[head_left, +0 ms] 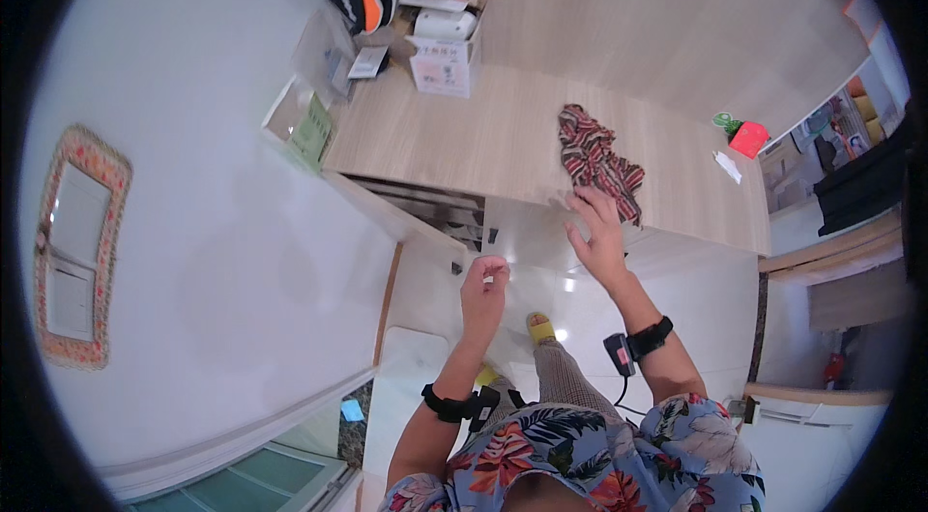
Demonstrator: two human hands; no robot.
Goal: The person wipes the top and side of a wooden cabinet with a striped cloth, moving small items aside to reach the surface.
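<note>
My right hand (pixel 601 234) is stretched out at the counter's front edge, fingers spread and holding nothing visible. Its fingertips overlap the lower end of a crumpled striped cloth (pixel 597 156) in red, black and cream; whether they touch it I cannot tell. Lower and further left, my left hand (pixel 482 286) is loosely curled, thumb close to the fingers, with nothing visible in it. It is near the dark knob (pixel 456 268) of a cabinet door (pixel 396 212) that stands open. Dim shelves (pixel 435 206) show behind that door. The cloth lies on the light wood counter (pixel 512 135).
At the counter's left stand a white box (pixel 443 72) of small items, a clear container (pixel 324 58) and a green-labelled packet (pixel 311 133). A red box (pixel 748 139) and a white packet (pixel 727 167) lie at the right. A framed mirror (pixel 77 246) hangs on the left wall.
</note>
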